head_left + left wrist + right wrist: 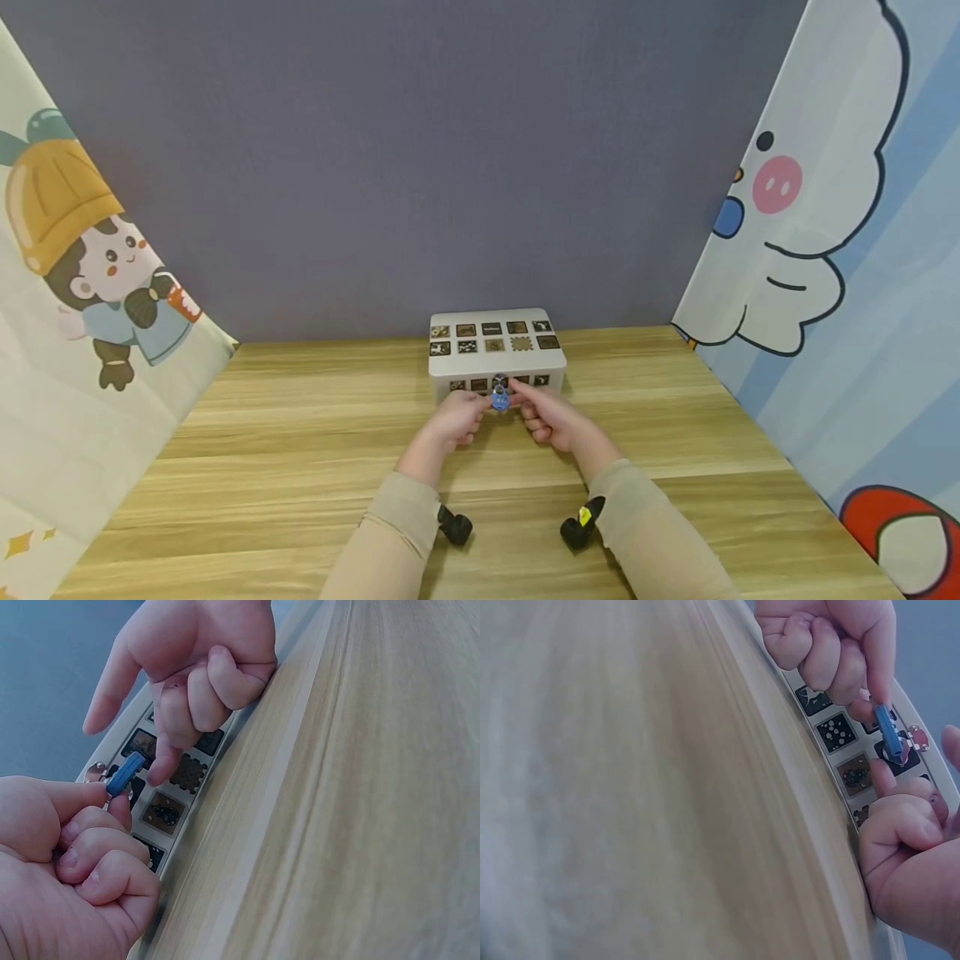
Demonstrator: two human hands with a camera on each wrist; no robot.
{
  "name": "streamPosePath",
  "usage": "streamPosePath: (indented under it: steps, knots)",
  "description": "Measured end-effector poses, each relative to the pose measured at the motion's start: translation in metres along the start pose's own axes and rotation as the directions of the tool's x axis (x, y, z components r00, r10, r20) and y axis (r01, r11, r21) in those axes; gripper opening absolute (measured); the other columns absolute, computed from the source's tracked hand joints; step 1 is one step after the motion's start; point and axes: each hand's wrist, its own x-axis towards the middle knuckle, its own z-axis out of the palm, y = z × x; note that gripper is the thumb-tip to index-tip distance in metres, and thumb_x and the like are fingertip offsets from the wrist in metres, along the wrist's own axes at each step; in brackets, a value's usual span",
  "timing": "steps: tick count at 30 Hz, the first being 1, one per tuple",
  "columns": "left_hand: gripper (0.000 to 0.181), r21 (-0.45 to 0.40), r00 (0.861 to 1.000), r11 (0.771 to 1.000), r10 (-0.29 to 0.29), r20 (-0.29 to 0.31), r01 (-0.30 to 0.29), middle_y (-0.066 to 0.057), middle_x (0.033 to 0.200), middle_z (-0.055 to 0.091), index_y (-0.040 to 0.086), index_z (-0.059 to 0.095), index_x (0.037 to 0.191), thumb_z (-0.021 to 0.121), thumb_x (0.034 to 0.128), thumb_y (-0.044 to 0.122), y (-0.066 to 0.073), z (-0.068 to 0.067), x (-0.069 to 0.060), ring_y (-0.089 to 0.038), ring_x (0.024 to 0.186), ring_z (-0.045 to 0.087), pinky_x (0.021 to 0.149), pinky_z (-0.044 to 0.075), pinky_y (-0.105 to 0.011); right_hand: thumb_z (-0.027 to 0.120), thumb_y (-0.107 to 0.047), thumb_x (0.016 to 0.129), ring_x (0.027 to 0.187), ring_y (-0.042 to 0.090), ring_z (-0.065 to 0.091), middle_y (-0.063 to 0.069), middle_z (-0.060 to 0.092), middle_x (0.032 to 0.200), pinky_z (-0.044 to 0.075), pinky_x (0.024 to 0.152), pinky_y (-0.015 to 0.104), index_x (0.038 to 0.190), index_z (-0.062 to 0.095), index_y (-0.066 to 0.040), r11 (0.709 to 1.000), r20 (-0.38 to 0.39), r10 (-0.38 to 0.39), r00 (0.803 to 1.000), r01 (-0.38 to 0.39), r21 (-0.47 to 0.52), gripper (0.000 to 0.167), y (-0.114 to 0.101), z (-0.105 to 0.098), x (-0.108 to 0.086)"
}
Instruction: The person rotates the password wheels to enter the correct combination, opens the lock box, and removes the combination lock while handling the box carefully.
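Note:
A small blue padlock (500,398) hangs at the metal clasp on the front of a white box (495,361) with dark square pictures. My left hand (456,418) pinches the padlock (125,774) between thumb and index finger, its other fingers curled. On the padlock's other side is my right hand (553,417), thumb and index finger apart, remaining fingers curled. In the left wrist view, a fingertip of the right hand (187,667) is close to the padlock; the right wrist view shows a gap between that hand (915,840) and the padlock (889,731).
The box stands on a wooden table (300,467) near its back edge, against a grey-purple wall panel (450,167). Printed cartoon sheets hang at the left (45,350) and right (847,350). Black wrist devices (455,526) sit at both sleeves.

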Motion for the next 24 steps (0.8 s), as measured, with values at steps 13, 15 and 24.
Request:
streamPosePath:
  steps: [13,15,24]
  knots:
    - [0.024,0.007,1.000,1.000,0.002,-0.001,-0.002,0.007,0.061,0.037,-0.004,0.064,0.108,0.053,0.1048,0.018,0.001,0.000,-0.001,-0.005,0.047,0.029,0.042,0.027,-0.019,0.068,-0.046,0.096,0.044,0.004,0.024,-0.009,0.033,0.057,0.020,0.039,0.019,0.095,0.067,-0.008,1.000,0.015,-0.006,1.000,0.006,0.001,0.037,0.000,0.007,0.001]
    - [0.025,0.011,1.000,1.000,-0.001,-0.001,0.001,0.007,0.061,0.037,-0.004,0.064,0.110,0.053,0.1048,0.018,0.001,0.000,-0.002,-0.006,0.047,0.029,0.042,0.028,-0.019,0.069,-0.044,0.096,0.044,0.005,0.024,-0.009,0.032,0.056,0.020,0.039,0.019,0.090,0.066,-0.010,1.000,0.023,-0.009,1.000,0.009,0.000,0.034,0.001,0.008,0.002]
    - [0.026,-0.005,1.000,1.000,-0.001,0.006,0.001,0.007,0.060,0.036,-0.006,0.063,0.108,0.054,0.1047,0.018,0.001,-0.001,-0.001,-0.006,0.047,0.028,0.042,0.026,-0.019,0.067,-0.030,0.097,0.043,0.003,0.025,-0.009,0.031,0.055,0.019,0.039,0.018,0.094,0.069,-0.010,0.999,0.025,-0.031,0.999,0.031,0.006,0.020,0.002,0.013,0.004]
